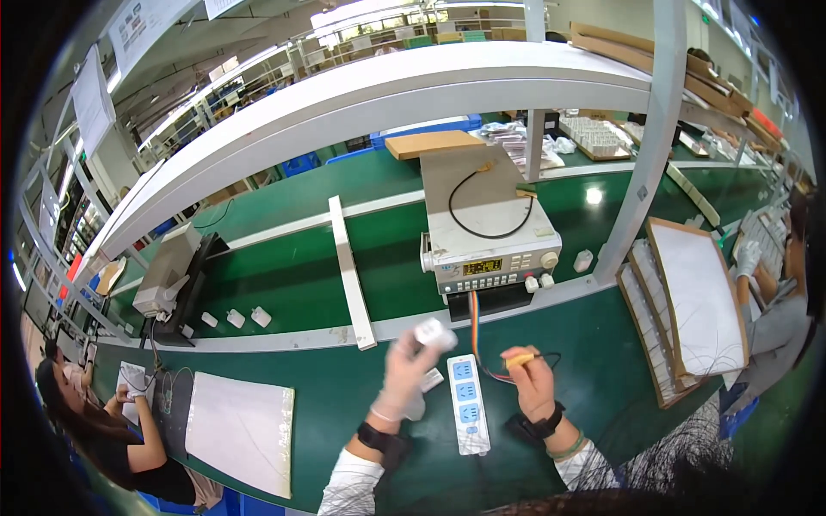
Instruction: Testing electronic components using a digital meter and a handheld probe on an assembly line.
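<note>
My left hand, in a pale glove or finger covering, is closed around a small white charger block raised above the green bench. My right hand pinches a yellow connector with a thin black cable. Between the hands lies a white power strip with blue sockets. Beside my left hand, another small white block rests on the bench. Coloured wires run down from the bench instrument toward my right hand.
White blocks stand along the back rail at left. A white sheet lies on the left of the bench; stacked trays are at right. A metal post rises at right. A person sits at left, another works at far right.
</note>
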A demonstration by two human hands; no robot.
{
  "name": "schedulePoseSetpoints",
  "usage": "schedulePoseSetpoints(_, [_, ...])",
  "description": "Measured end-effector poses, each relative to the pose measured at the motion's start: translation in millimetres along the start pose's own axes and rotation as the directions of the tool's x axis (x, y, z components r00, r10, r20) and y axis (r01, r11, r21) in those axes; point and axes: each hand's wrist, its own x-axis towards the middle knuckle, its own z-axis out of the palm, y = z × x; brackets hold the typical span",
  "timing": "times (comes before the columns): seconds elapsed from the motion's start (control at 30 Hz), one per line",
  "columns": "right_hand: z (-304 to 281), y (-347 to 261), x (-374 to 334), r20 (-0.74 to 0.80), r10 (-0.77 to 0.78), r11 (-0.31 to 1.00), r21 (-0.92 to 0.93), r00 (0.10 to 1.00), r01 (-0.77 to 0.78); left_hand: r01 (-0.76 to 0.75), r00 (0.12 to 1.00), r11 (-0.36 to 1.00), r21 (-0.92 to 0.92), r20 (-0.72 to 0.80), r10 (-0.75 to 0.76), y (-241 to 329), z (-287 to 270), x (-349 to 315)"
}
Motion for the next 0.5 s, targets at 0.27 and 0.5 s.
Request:
schedulePoseSetpoints(0.27, [-6.5, 1.6, -24.6, 0.035, 0.076, 0.992, -0.100, 0.996, -0.072, -0.171, 0.985, 0.495, 0.852, 0.140, 0.098, -3.0, -60.0, 112.4])
schedulePoseSetpoints(0.5, [-16.4, 5.1, -23.6, 0.011, 0.132, 0.989, -0.068, 0.991, -0.131, -0.334, 0.929, 0.018, 0.943, 0.325, 0.179, -5.2, -41.7, 108.0])
